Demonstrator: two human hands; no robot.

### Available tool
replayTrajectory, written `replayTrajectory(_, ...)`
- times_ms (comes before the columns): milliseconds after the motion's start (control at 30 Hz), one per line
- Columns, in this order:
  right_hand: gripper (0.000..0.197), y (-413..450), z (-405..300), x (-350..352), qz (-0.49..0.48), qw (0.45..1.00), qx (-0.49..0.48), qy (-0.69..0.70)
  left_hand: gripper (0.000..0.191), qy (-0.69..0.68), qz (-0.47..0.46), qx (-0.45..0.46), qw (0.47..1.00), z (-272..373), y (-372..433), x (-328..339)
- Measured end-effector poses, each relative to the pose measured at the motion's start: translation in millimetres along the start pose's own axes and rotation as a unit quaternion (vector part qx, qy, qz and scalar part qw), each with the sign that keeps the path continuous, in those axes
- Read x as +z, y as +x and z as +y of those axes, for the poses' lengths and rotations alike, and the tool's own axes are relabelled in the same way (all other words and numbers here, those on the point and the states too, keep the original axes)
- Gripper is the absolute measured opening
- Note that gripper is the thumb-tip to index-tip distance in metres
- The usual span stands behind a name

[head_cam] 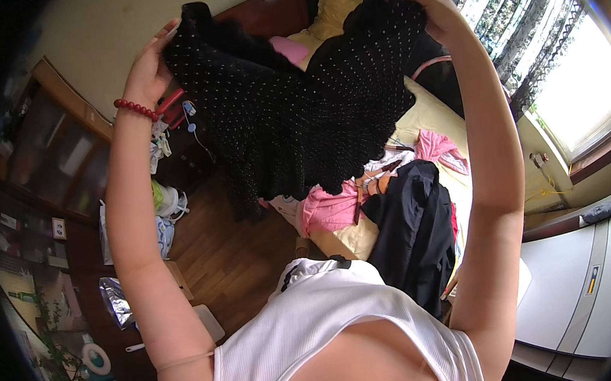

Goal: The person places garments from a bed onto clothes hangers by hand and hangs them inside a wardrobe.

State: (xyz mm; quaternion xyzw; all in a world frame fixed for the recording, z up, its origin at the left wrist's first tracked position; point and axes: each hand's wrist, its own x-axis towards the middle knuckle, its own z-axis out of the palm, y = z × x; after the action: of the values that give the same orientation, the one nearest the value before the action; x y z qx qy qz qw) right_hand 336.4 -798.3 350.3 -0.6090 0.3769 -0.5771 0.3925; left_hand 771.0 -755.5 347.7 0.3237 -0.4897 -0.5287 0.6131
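Note:
A black garment with small white dots hangs spread between my raised hands, its lower edge gathered or ruffled. My left hand, with a red bead bracelet at the wrist, grips its upper left part. At the upper right, my right hand grips the other upper part. Below and behind the garment lies a bed with pink clothing, wooden hangers and a dark garment on its yellow sheet. The garment hides part of the bed.
Yellow pillow and headboard stand beyond the garment. Bags rest beside the wooden floor at left, near a glass-fronted cabinet. At right are a curtained window and a white cabinet-like surface.

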Motion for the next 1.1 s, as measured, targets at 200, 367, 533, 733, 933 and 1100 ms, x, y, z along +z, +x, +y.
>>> replayTrajectory(200, 0.023, 12, 35, 43, -0.113, 0.777, 0.181, -0.593, 0.025, 0.052, 0.076, 0.014, 0.996, 2, 9, -20)
replayTrajectory(367, 0.040, 50, 112, -34, -0.197, 0.730, 0.189, -0.627, 0.025, 0.035, 0.044, 0.010, 0.998, -7, 31, -16)
replayTrajectory(533, 0.025, 13, 60, 25, -0.244, 0.950, 0.103, -0.164, 0.025, 0.086, 0.091, 0.016, 0.992, 7, 2, -58)
replayTrajectory(733, 0.030, -8, 39, 67, -0.257, 0.959, 0.090, 0.079, 0.025, 0.076, 0.108, 0.024, 0.991, 5, -12, -64)
replayTrajectory(933, 0.031, -18, 18, 105, -0.189, 0.964, -0.048, 0.182, 0.027, 0.107, 0.094, 0.094, 0.985, 29, -30, -69)
replayTrajectory(1100, 0.048, -32, -1, 115, -0.184, 0.929, -0.115, 0.299, 0.031, 0.078, 0.094, 0.147, 0.982, 47, -43, -69)
